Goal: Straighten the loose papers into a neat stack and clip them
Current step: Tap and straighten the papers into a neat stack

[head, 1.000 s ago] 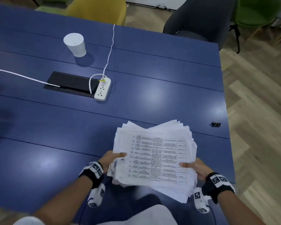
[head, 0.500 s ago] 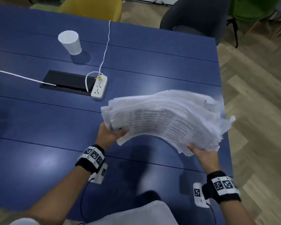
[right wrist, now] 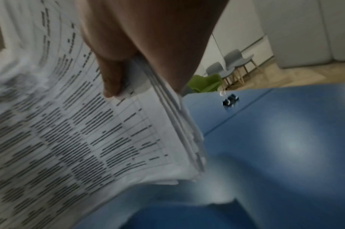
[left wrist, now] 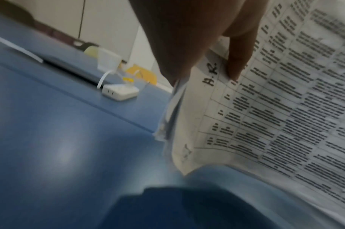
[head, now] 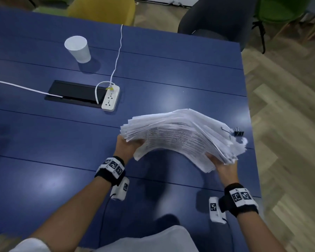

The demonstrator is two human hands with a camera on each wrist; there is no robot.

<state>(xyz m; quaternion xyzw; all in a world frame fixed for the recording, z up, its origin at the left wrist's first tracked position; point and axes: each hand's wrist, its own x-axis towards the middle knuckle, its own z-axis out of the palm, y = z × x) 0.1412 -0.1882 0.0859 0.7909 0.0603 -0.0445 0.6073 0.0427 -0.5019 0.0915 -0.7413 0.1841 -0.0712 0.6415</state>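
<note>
A thick, uneven stack of printed papers [head: 182, 135] hangs bowed above the blue table [head: 62, 151], its printed table side facing me. My left hand [head: 127, 146] grips its left edge, thumb on the printed sheet [left wrist: 275, 108]. My right hand [head: 224, 166] grips the right edge, thumb over the front sheet [right wrist: 60, 124] and fingers behind. A black binder clip [head: 239, 132] lies on the table just past the stack's right end, near the table's right edge, also seen in the right wrist view [right wrist: 230, 100].
A white paper cup [head: 78, 49] stands at the back left. A white power strip [head: 111, 98] with cables lies beside a black cable hatch [head: 75, 93]. Chairs [head: 216, 17] stand beyond the far edge. Wooden floor [head: 289, 124] lies to the right.
The stack went from lying flat near me to being lifted and tilted on edge, bowed between both hands. Since half a second ago it has sunk lower toward the table.
</note>
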